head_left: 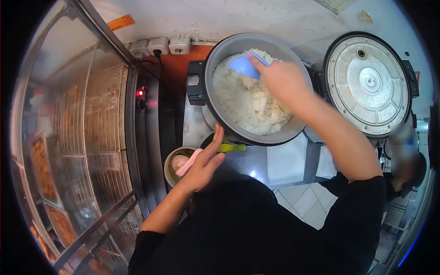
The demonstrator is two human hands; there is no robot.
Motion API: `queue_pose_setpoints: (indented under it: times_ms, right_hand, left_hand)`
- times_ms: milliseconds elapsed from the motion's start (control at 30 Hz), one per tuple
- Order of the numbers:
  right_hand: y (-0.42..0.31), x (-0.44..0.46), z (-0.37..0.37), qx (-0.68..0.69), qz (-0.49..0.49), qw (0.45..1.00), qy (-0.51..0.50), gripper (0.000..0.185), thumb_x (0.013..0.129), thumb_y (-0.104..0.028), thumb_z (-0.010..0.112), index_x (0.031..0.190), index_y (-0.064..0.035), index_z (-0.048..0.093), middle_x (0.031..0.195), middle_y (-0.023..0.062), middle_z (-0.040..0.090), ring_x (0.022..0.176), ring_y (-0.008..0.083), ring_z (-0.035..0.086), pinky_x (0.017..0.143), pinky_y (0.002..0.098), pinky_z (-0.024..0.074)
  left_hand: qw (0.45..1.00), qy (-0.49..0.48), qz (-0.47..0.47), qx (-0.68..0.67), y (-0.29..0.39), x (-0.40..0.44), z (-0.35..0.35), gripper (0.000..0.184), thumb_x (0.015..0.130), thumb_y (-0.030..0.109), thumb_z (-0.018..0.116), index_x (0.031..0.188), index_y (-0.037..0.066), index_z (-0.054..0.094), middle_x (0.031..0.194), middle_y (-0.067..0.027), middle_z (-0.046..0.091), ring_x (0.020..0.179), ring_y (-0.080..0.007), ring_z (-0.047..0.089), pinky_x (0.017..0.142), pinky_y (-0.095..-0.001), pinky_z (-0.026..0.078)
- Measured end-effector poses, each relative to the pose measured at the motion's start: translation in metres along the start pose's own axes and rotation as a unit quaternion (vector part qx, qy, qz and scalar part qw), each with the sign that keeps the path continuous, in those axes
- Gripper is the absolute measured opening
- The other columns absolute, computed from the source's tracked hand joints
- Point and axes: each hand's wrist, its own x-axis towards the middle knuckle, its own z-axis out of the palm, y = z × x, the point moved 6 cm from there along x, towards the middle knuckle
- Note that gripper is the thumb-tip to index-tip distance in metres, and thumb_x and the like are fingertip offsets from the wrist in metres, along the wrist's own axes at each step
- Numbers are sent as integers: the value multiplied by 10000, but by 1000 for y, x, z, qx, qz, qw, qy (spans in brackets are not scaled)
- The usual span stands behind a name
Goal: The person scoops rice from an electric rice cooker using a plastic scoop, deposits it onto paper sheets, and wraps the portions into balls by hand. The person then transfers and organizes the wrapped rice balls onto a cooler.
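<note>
My right hand (285,82) is closed around a blue rice scoop (243,67), with one finger stretched along it. The scoop is over the white rice (229,98) inside a large round rice cooker (207,98). My left hand (205,166) has its fingers stretched out, with the tips at the cooker's lower left side. Under and beside this hand are a pot (167,161) with a pink-handled utensil (189,163) in it and a bright green handle (232,147). Part of the pot and both utensils is hidden by the hand.
The cooker's lid (366,87) stands open on the right. A glass-fronted cabinet (87,137) with wire racks and browned food runs along the left. Wall sockets (179,45) are behind. White sheets (286,160) lie on the metal counter. Another person (403,156) is at the far right.
</note>
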Motion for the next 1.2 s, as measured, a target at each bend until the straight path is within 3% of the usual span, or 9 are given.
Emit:
queue_pose_setpoints:
  times_ms: [133, 233, 400, 667, 767, 967, 1033, 1067, 1200]
  right_hand:
    - [-8, 2, 17, 49, 45, 997, 33, 697, 960, -74, 572, 1618, -227, 399, 971, 218, 758, 802, 332, 751, 733, 457, 614]
    - [0, -6, 38, 129, 128, 982, -58, 690, 947, -64, 572, 1610, -174, 413, 994, 226, 758, 869, 354, 762, 768, 474, 614]
    - [-27, 15, 98, 330, 81, 938, -71, 535, 996, -105, 540, 1527, -57, 512, 947, 276, 741, 936, 442, 731, 845, 519, 583]
    - [-60, -45, 21, 342, -8, 935, -95, 517, 1029, -167, 554, 1539, -101, 510, 893, 286, 725, 844, 474, 716, 781, 557, 566]
    - [-59, -68, 21, 266, -10, 944, -195, 624, 939, -81, 549, 1556, -41, 465, 911, 233, 746, 864, 425, 743, 778, 510, 598]
    - [-7, -26, 59, 368, -119, 896, -219, 591, 976, -169, 597, 1560, -200, 509, 909, 248, 730, 835, 363, 753, 746, 463, 604]
    - [-5, -8, 18, 26, 7, 998, 54, 591, 975, -131, 590, 1549, -255, 527, 836, 203, 710, 787, 304, 749, 713, 431, 602]
    - [-17, -4, 34, -13, -65, 989, 133, 613, 962, -62, 564, 1546, -245, 531, 774, 134, 683, 750, 268, 741, 677, 414, 599]
    - [12, 10, 15, 17, 40, 993, 113, 594, 974, -79, 546, 1560, -168, 501, 867, 187, 727, 795, 333, 750, 687, 460, 599]
  left_hand:
    - [999, -11, 5, -39, 3, 1, 2, 777, 1030, 134, 495, 1668, -25, 82, 1761, -225, -15, 1637, -284, -1, 1301, -384, 35]
    - [1000, -10, 2, -12, 1, 1, 4, 781, 1030, 151, 496, 1668, -27, 81, 1760, -230, -24, 1637, -289, 1, 1301, -389, 38]
    - [999, 4, 18, -30, -8, 3, 8, 785, 1034, 178, 502, 1670, -22, 87, 1757, -236, -37, 1635, -305, 3, 1301, -399, 42]
    - [1000, 4, 5, -21, -7, 3, 8, 764, 1044, 172, 491, 1670, -22, 97, 1751, -250, -55, 1633, -314, -1, 1298, -406, 53]
    - [1000, -5, 2, -7, 0, 5, 5, 758, 1050, 171, 485, 1667, -30, 93, 1749, -258, -52, 1634, -312, -2, 1298, -399, 55]
    - [998, -45, -18, 43, 8, 4, -1, 761, 1050, 170, 480, 1674, -11, 83, 1757, -241, -21, 1636, -301, 37, 1298, -377, 81]
    - [998, -42, -7, 46, 4, 3, -3, 763, 1050, 177, 483, 1677, -1, 84, 1759, -234, -3, 1636, -301, 57, 1296, -373, 94]
    - [998, -49, 0, 48, 2, 2, -5, 765, 1051, 183, 485, 1679, 9, 85, 1761, -227, 15, 1635, -300, 76, 1295, -369, 106]
    - [997, -53, 1, 49, -1, 1, -7, 769, 1054, 184, 492, 1680, 12, 81, 1760, -229, 14, 1633, -301, 101, 1286, -356, 141]
